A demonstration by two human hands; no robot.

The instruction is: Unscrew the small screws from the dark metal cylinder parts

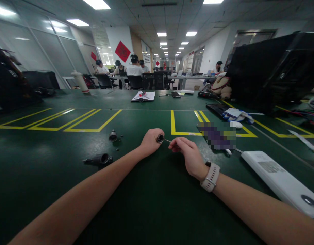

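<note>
My left hand (150,141) is closed around a dark cylindrical part (160,138), its round open end turned toward the right. My right hand (188,154), with a watch on the wrist, pinches a thin metal rod (167,140). The rod's far end reaches to the mouth of the cylindrical part; whether it goes inside I cannot tell. Left of my hands stands a small dark metal cup (113,135), with several tiny pieces (117,149) near it. Closer to me lies a dark tool housing (98,159) with an open round end and a pointed tip.
On the green table (157,204), a white power bank (279,180) and a blurred-out phone (218,136) lie to the right. Gloves (238,115) rest farther back. A clipboard with paper (143,96) lies ahead, a bottle (80,82) back left. People sit at far desks.
</note>
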